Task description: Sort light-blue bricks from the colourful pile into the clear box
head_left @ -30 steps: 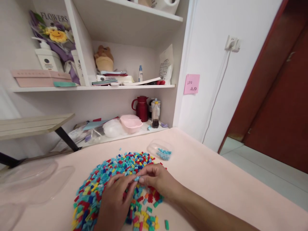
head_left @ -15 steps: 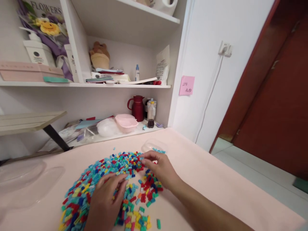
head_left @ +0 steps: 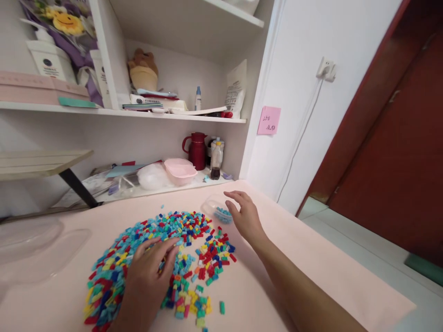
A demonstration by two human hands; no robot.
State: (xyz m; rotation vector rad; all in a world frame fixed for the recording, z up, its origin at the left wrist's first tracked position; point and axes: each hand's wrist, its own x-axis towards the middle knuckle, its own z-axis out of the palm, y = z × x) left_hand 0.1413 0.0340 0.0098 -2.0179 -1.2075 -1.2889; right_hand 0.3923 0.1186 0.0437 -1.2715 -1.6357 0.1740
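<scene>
A wide heap of small toy building bricks (head_left: 138, 235) in blue, red, yellow and green covers the pink tabletop (head_left: 277, 286). Over the heap's front part is my left hand (head_left: 148, 272), its thumb and forefinger brought together around what looks like a light blue brick (head_left: 179, 241). My right hand (head_left: 245, 216) hovers with fingers apart and nothing visible between them. Just left of it is a clear plastic container (head_left: 209, 206) with light blue bricks (head_left: 223, 213) inside. A smaller group of mostly red bricks (head_left: 212, 256) lies nearer my right forearm.
Clear plastic lids or trays (head_left: 69, 253) lie at the left. Behind the table, a shelf bears a pink basin (head_left: 180, 170), a dark red jug (head_left: 198, 152) and a bottle of dark liquid (head_left: 216, 161). A wooden stand (head_left: 44, 161) juts in at left.
My right hand has moved from the heap's edge to the right and up, beside the clear container, and its fingers have parted. My left hand stays over the heap, fingertips closer together.
</scene>
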